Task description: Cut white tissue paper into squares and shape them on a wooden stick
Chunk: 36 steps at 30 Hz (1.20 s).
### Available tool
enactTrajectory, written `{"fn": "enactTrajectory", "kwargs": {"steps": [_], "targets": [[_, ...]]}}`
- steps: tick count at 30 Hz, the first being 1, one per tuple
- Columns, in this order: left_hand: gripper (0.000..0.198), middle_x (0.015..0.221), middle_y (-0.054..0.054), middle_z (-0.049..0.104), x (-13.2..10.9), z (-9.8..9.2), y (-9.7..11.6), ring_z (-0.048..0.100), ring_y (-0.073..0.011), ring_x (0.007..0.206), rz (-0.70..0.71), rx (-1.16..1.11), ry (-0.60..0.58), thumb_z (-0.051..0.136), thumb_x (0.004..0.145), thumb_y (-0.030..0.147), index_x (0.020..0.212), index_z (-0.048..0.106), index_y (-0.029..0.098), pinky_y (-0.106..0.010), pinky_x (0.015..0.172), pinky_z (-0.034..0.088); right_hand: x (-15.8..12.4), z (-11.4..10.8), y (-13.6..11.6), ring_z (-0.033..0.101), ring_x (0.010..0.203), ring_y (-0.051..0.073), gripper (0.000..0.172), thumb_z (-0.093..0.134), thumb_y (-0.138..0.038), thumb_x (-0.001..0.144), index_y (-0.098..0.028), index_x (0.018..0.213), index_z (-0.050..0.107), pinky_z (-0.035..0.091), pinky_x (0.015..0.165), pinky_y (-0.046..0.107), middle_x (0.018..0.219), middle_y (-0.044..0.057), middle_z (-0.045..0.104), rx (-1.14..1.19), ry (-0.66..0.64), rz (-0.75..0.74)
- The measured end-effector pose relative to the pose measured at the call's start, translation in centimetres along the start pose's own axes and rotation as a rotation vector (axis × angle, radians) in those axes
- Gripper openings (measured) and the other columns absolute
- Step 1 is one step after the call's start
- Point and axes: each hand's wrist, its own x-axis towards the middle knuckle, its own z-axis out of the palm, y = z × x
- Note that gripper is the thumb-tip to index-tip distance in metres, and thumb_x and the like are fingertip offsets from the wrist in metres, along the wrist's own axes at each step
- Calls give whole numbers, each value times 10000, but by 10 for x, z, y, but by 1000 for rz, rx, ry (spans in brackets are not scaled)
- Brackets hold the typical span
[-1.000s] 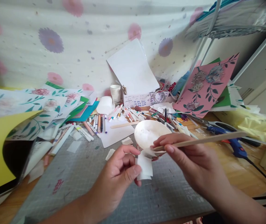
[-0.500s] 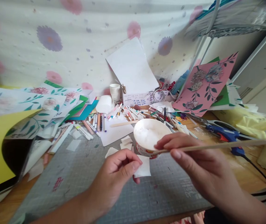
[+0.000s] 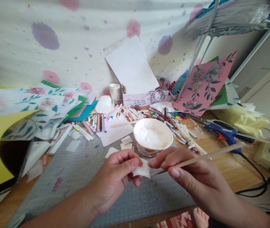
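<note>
Between the thumb and fingers of my left hand [image 3: 118, 177] is a small white paper square [image 3: 142, 169], held above the grey cutting mat [image 3: 82, 171]. My right hand [image 3: 192, 174] pinches a thin wooden stick [image 3: 211, 155], slanted so its lower tip is at the square's right edge; whether it touches the paper I cannot tell. Just beyond both hands stands a paper bowl [image 3: 152, 131] with a white, pasty substance inside. A few more paper squares [image 3: 126, 144] lie on the mat left of the bowl.
Markers [image 3: 84, 131] are scattered behind the mat, with a flat wooden stick [image 3: 124, 123] on white paper. A blue glue gun [image 3: 225, 134] lies at the right, its black cord trailing. Flower pictures stand at left and at right, such as the pink card [image 3: 203, 85].
My right hand has moved down from the bowl's rim, bringing the stick's tip to the paper square. My left hand keeps hold of the square. The view has shifted slightly.
</note>
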Motion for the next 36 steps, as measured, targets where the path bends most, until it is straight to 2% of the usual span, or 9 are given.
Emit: {"fn": "enactTrajectory", "kwargs": {"steps": [5, 8, 11, 13, 17, 25, 31, 36], "targets": [[187, 581, 3, 605, -1, 0, 2, 538, -87, 485, -82, -40, -67, 728, 742, 291, 688, 646, 131, -202, 496, 437, 2, 3, 1, 634, 967, 169, 180, 506, -103, 913, -221, 959, 634, 488, 864, 291, 964, 42, 676, -13, -16, -6], [313, 654, -3, 622, -3, -1, 2, 545, -98, 561, -92, -21, -142, 809, 639, 368, 747, 626, 138, -201, 533, 429, 1, 6, 4, 643, 918, 171, 172, 508, -131, 921, -244, 964, 630, 497, 825, 304, 933, 26, 676, -9, 13, 1], [413, 699, 25, 612, -4, -2, 1, 534, -92, 633, -103, 44, -182, 866, 558, 331, 795, 567, 171, -179, 563, 388, 0, 9, 5, 645, 889, 171, 150, 514, -192, 934, -276, 966, 635, 512, 781, 306, 899, 3, 681, 46, 63, 50], [376, 700, 38, 597, -5, -4, -2, 520, -83, 636, -95, 91, -177, 844, 606, 290, 788, 534, 178, -175, 562, 371, -1, 12, 5, 647, 863, 161, 138, 522, -223, 936, -278, 960, 647, 523, 749, 286, 868, -3, 687, 105, 94, 88], [236, 722, 17, 596, -4, -5, -4, 538, -104, 656, -12, 183, -169, 727, 756, 295, 754, 533, 160, -223, 593, 432, 0, 17, 5, 651, 817, 145, 132, 547, -249, 926, -245, 923, 679, 529, 716, 251, 829, 8, 701, 169, 124, 112], [183, 701, 4, 611, -5, -4, -3, 561, -114, 645, -7, 151, -155, 677, 806, 283, 737, 579, 145, -241, 604, 465, 4, 15, 9, 689, 771, 125, 95, 596, -235, 900, -233, 901, 691, 553, 733, 241, 881, 3, 724, 507, 176, 188], [174, 724, 3, 607, -4, -4, -4, 580, -124, 660, -29, 122, -155, 694, 792, 284, 742, 602, 145, -257, 617, 488, 2, 14, 7, 677, 776, 132, 111, 585, -243, 908, -233, 908, 695, 549, 704, 248, 893, 22, 734, 381, 157, 155], [166, 745, -10, 645, -5, -5, -5, 587, -128, 680, -21, 106, -166, 690, 799, 275, 749, 600, 145, -257, 626, 495, 2, 13, 6, 682, 764, 148, 123, 560, -253, 922, -250, 939, 682, 548, 684, 276, 899, 23, 733, 388, 141, 134]]}}
